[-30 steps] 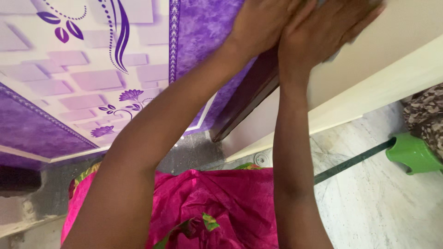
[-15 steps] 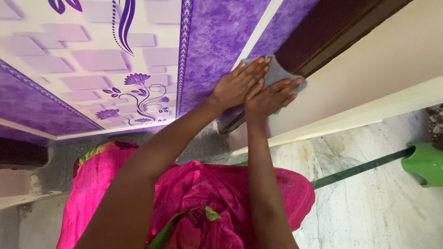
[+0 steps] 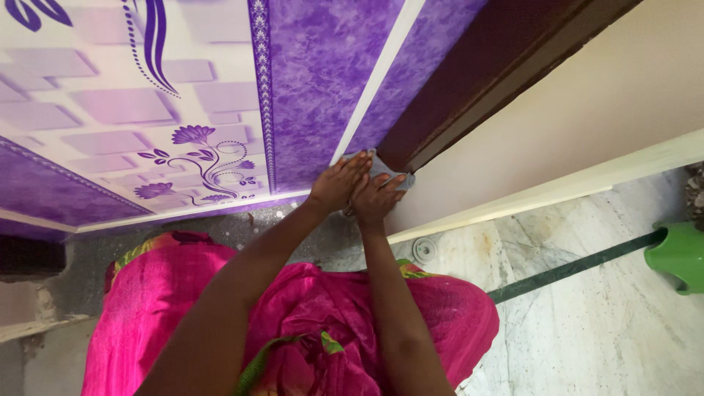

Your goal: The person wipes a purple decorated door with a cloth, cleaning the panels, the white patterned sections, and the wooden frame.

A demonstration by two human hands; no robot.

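Observation:
My left hand and my right hand press side by side on a small grey cloth. The cloth lies flat against the bottom corner of a purple patterned door, where it meets the dark brown door frame. Both palms cover most of the cloth; only its upper edge and right corner show. My arms reach forward over my pink garment.
A cream wall with a pale skirting strip runs right of the frame. The marble floor has a dark green inlay line, a round metal door stopper, and a green plastic object at the right edge.
Both hands with the cloth have slid down along the door's edge, from high on the frame to its bottom corner near the floor.

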